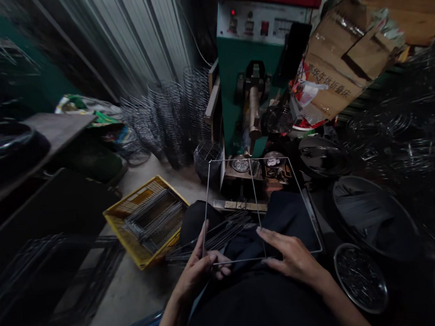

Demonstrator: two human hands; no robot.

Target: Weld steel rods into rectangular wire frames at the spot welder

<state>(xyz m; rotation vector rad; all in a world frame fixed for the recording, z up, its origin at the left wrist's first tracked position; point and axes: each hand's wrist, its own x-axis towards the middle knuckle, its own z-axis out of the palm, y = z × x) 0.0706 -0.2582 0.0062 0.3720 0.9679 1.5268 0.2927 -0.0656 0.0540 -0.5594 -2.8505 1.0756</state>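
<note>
L grip (201, 268) pinched — R grip (290, 258) flat

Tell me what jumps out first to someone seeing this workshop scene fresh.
First, the thin wire frame, a rectangle with a centre bar, held over the lap by the left hand at its near left corner and the right hand on its near edge. Straight behind it stands the green machine with a red light on its panel. Left on the floor sits a yellow crate of wire parts, with stacks of wire rings beyond it.

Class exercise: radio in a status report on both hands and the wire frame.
Left hand grips wire frame at its near-left corner. Right hand rests on its near edge. Green machine just ahead.
</note>
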